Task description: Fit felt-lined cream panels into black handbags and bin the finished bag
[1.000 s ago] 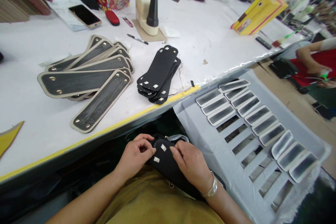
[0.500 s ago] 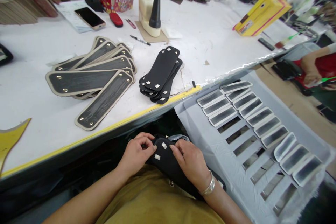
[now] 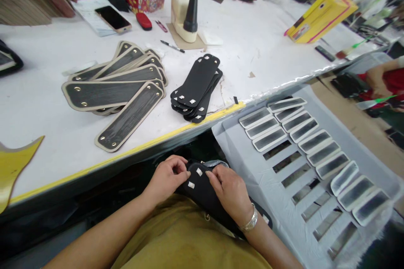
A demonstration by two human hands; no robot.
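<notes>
A black flat piece [image 3: 202, 189] with small white squares on it lies in my lap below the table edge. My left hand [image 3: 166, 178] pinches its near-left end, fingers curled onto it. My right hand [image 3: 230, 193], a metal bracelet on its wrist, presses fingertips on the piece's right side. On the white table [image 3: 252, 33] above lies a stack of matching black pieces [image 3: 197, 88]. Left of that, several dark strips with beige borders and brass studs [image 3: 120, 88] are fanned out.
A grey sheet [image 3: 362, 151] to my right carries rows of small dark, white-edged pieces. On the far table stand a black cone on a foam block [image 3: 186, 12], a phone [image 3: 112, 19], a pen [image 3: 172, 46] and a yellow box [image 3: 320, 17]. Another person's arm [image 3: 380, 77] shows at right.
Both hands stay on the black piece in my lap, with only small finger shifts. The view has drifted slightly, so the table items sit a little further right.
</notes>
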